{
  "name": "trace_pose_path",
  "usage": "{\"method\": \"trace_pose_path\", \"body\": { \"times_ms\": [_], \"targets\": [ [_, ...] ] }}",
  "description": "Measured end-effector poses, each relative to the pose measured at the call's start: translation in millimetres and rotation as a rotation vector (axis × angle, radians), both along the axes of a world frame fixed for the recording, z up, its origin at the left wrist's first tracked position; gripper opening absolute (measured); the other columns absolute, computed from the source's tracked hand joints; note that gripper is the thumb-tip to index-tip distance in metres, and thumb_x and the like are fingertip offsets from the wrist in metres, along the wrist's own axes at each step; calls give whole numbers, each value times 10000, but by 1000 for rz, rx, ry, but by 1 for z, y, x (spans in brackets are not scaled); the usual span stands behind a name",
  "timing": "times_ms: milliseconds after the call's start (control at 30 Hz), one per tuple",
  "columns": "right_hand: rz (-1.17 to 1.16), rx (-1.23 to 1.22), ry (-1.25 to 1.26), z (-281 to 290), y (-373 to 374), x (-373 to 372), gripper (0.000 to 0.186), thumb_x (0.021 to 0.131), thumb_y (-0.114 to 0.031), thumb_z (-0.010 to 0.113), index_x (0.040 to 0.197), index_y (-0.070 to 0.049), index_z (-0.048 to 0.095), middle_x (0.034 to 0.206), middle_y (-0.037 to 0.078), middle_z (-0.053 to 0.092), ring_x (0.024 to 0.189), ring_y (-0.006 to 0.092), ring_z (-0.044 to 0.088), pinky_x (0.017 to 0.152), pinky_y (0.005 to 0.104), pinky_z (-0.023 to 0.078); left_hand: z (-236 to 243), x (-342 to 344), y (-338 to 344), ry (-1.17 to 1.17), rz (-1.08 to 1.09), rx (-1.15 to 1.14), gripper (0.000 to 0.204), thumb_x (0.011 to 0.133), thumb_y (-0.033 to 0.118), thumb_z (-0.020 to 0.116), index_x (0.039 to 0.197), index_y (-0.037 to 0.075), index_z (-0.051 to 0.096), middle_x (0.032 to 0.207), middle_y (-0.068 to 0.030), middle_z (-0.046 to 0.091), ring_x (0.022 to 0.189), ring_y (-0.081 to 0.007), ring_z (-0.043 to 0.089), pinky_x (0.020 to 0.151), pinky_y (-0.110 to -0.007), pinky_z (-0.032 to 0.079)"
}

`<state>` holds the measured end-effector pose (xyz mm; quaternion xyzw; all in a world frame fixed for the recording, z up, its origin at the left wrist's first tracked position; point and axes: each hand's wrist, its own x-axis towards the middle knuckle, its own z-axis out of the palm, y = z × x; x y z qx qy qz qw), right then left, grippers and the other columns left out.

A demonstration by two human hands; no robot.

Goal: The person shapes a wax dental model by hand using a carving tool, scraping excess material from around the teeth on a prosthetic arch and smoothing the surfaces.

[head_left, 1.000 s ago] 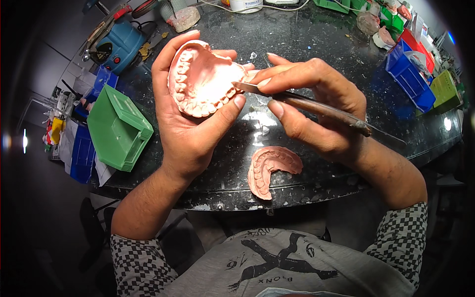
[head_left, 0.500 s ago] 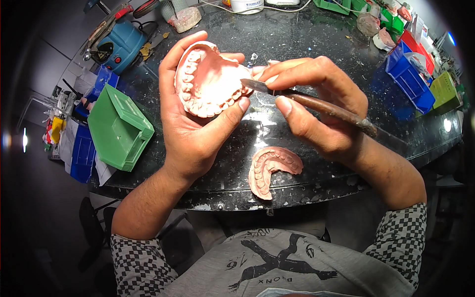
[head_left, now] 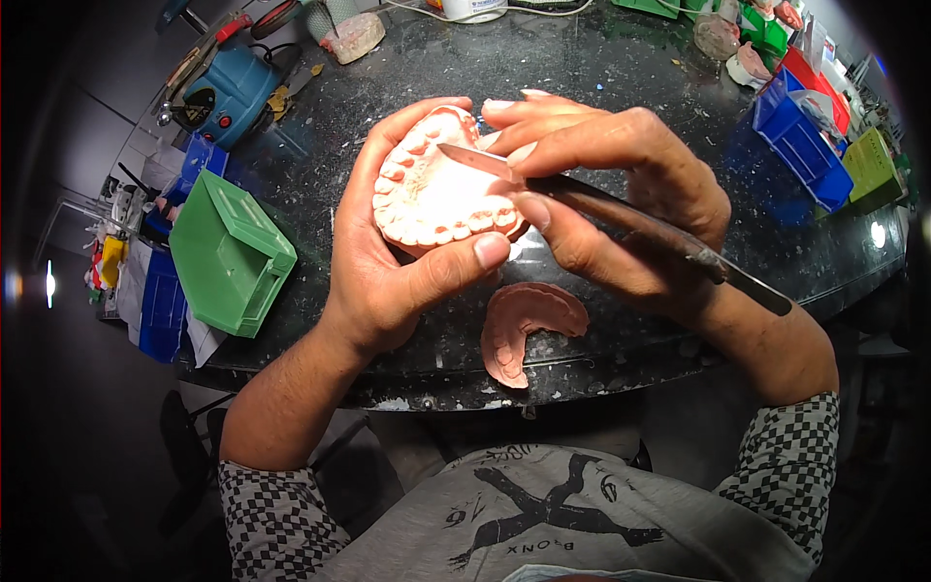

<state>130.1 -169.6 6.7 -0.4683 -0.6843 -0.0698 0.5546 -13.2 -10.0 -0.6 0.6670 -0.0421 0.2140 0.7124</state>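
Note:
My left hand [head_left: 388, 262] cradles a pink wax denture [head_left: 436, 199] with a row of white teeth, thumb pressed on its front edge. My right hand [head_left: 621, 194] grips a long metal carving knife [head_left: 630, 218] like a pen, its blade tip resting on the denture's palate. A second pink denture [head_left: 519, 325] lies on the dark speckled worktop [head_left: 601, 68] just below both hands, near the front edge.
A green plastic bin [head_left: 228, 257] sits at the left edge, with blue bins [head_left: 160, 310] beside it and a blue device [head_left: 228, 92] behind. More blue, red and green bins [head_left: 800, 141] line the right. Plaster casts [head_left: 354, 37] lie at the back.
Both hands have shifted slightly, and the held denture has tilted so its teeth face more toward me. The knife tip stays on it. The lower denture has not moved.

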Motion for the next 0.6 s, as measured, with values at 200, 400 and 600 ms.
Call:
{"method": "trace_pose_path", "body": {
  "times_ms": [200, 400, 600],
  "targets": [
    [-16, -41, 99, -2, -3, -3, 268, 846, 84, 669, 1099, 28, 601, 1070, 198, 684, 1123, 326, 670, 1067, 501, 463, 1, -1, -3, 5, -57, -22, 808, 764, 119, 821, 1418, -38, 374, 1283, -152, 560, 1193, -199, 576, 1033, -341, 478],
    [-32, -52, 85, 0, -4, -2, 245, 842, 87, 657, 1078, 36, 612, 1057, 196, 684, 1091, 317, 680, 1049, 482, 477, 1, -1, -1, -8, -77, 5, 820, 756, 129, 827, 1416, -42, 372, 1303, -165, 551, 1216, -209, 564, 1054, -353, 463],
    [3, -61, 114, -3, -3, -1, 239, 843, 89, 650, 1074, 32, 624, 1044, 188, 691, 1089, 316, 681, 1047, 474, 480, -2, 1, 0, -26, -84, 16, 816, 757, 125, 821, 1415, -44, 369, 1308, -174, 548, 1215, -210, 563, 1052, -355, 465]
  ]
}}
